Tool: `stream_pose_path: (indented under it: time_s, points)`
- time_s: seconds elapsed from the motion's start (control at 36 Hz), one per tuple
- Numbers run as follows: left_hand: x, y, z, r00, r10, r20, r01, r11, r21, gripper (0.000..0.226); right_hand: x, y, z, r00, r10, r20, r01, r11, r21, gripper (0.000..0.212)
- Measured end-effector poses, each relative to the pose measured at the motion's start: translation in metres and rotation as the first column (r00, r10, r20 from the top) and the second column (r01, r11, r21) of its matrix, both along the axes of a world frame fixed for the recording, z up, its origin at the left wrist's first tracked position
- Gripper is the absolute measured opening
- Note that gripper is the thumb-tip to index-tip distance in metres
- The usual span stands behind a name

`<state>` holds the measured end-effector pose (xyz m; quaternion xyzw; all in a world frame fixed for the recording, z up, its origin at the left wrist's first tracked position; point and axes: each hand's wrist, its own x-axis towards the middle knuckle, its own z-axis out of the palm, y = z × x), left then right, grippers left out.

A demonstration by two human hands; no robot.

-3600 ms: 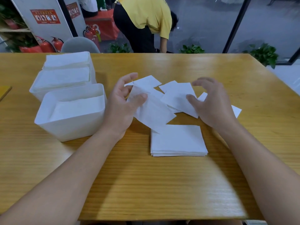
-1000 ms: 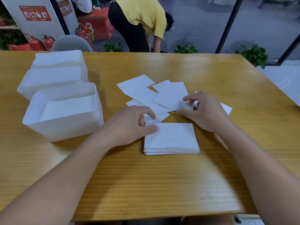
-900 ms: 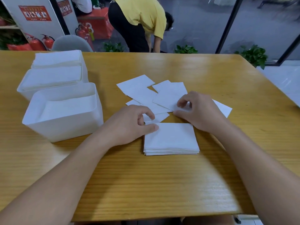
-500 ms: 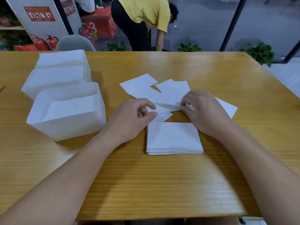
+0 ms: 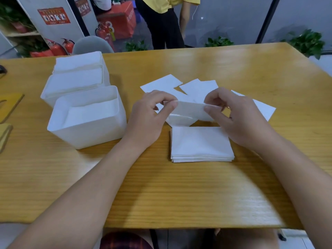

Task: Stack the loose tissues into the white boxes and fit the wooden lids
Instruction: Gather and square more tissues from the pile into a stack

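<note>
A single white tissue [image 5: 190, 109] hangs lifted between both hands, just above a neat stack of tissues [image 5: 201, 143] at the table's middle. My left hand [image 5: 149, 119] pinches its left corner and my right hand [image 5: 239, 119] pinches its right corner. Several loose tissues [image 5: 161, 83] lie scattered behind the hands. To the left stands a white box [image 5: 88, 130] partly filled with tissues, and behind it two more white boxes [image 5: 75, 78] filled to the top. Wooden lids [image 5: 9, 106] lie at the far left edge.
The wooden table [image 5: 179, 186] has bare room in front of the stack and on the right. A grey chair back [image 5: 91, 45] and a standing person [image 5: 161, 24] are beyond the far edge, with fire extinguishers and plants behind.
Both hands were pressing on loose tissues on the table; now they have lifted one tissue and hold it stretched between them above the stack. The person behind has straightened up.
</note>
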<state>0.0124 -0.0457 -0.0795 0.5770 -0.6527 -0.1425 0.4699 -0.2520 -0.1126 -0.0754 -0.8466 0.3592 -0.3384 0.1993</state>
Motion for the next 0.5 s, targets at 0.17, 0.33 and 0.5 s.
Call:
stream_pose_path:
  time_s: [0.17,0.33,0.5]
  points:
    - [-0.002,0.001,0.000,0.998,-0.033,-0.062,0.031,0.999,-0.026,0.012,-0.005,-0.002,0.004,0.992,-0.030,0.125,0.024,0.999,0.045,0.009]
    - [-0.003,0.001,0.005,0.924,-0.139,-0.355,0.186,0.977,0.102,0.007,-0.017,-0.008,0.014,0.964,-0.017,0.267,-0.087,0.924,0.373,0.010]
    - [0.000,0.002,-0.001,0.935,-0.149,-0.323,0.257,0.911,0.323,0.012,-0.028,-0.009,0.014,0.995,0.045,0.090,-0.092,0.779,0.621,0.013]
